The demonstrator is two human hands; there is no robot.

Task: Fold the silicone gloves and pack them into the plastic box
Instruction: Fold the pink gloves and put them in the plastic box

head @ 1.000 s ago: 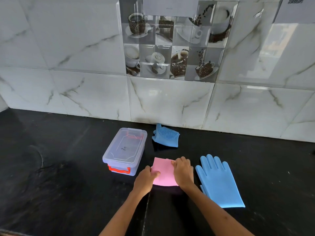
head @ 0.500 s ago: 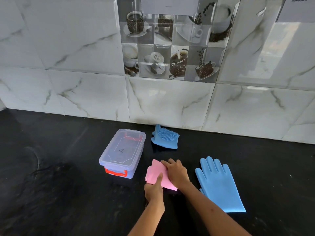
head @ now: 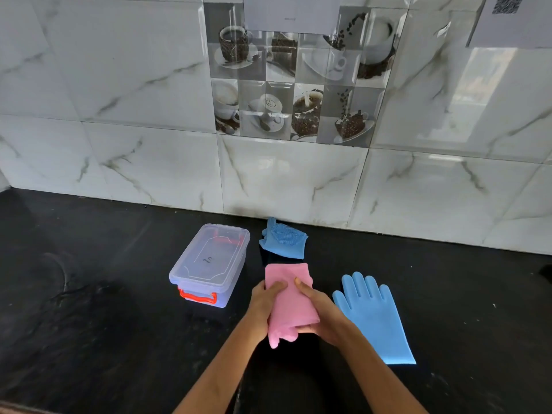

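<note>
Surface: black counter point(head: 89, 324)
Left: lidded plastic box point(head: 209, 261)
Far: folded blue glove point(head: 283, 239)
Right: flat blue glove point(head: 373, 315)

Beneath my hands lies a black stone desk point(head: 89, 309), matte and faintly streaked. Beyond my hands rises a wall of glossy white marble-look tiles point(head: 119, 85) with grey veins. Straight ahead and above, I see a panel of decorative tiles point(head: 295, 85) printed with coffee cups and beans. Up to the right, soft daylight reflects point(head: 478, 85) on the glaze.
</note>
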